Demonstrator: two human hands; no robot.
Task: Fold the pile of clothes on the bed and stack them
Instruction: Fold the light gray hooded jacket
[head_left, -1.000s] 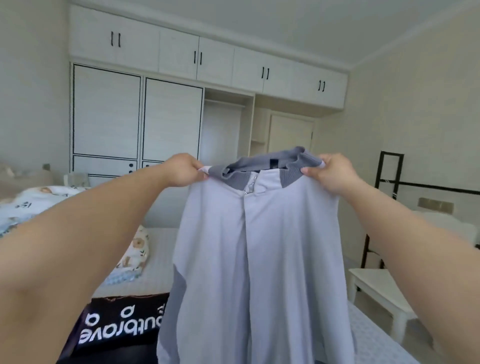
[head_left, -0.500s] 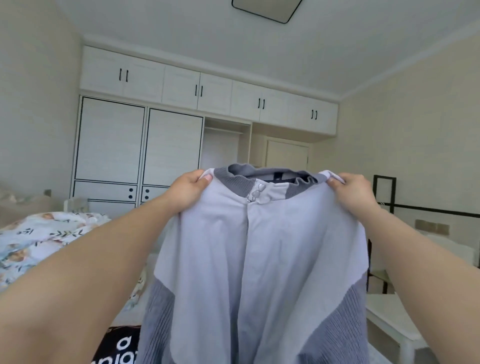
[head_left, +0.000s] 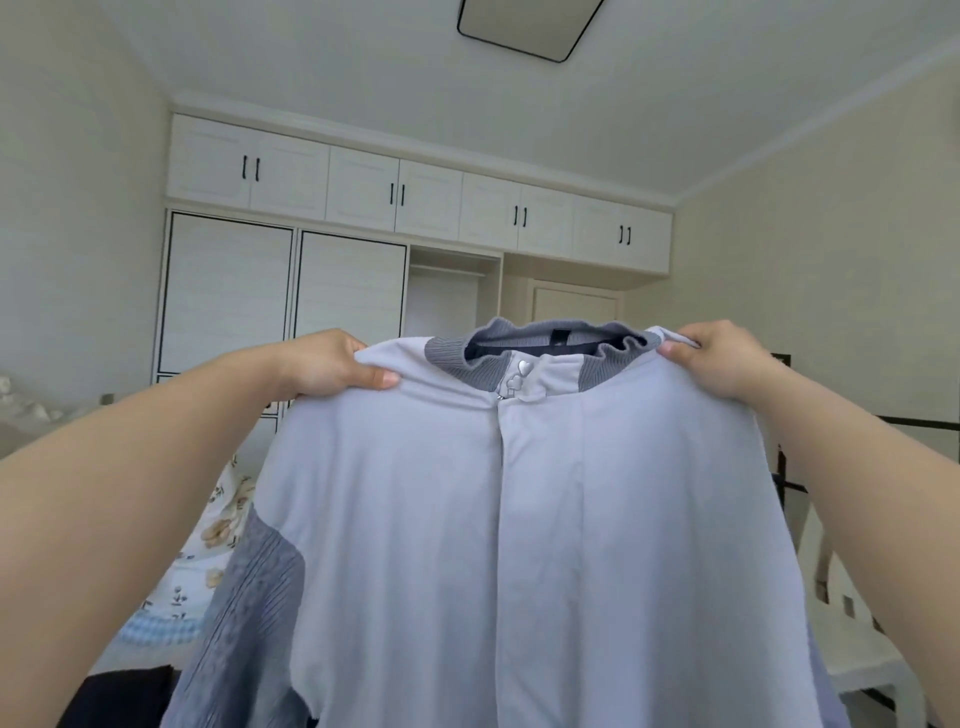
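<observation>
I hold a pale lilac jacket (head_left: 519, 519) up in front of me, hanging full length, its zipped front facing me. It has a grey ribbed collar and a grey ribbed sleeve panel at lower left. My left hand (head_left: 332, 366) pinches the left shoulder. My right hand (head_left: 719, 358) pinches the right shoulder beside the collar. A dark garment (head_left: 119, 696) lies on the bed at the lower left, mostly hidden by my arm and the jacket.
A floral quilt (head_left: 208, 561) lies on the bed to the left. White wardrobes (head_left: 348, 291) fill the far wall. A white bench (head_left: 862, 670) and a black metal frame (head_left: 914, 421) stand on the right.
Both hands have moved apart along the shoulders, spreading the jacket wider. My view has tilted upward, so the ceiling light shows and the bed has dropped low.
</observation>
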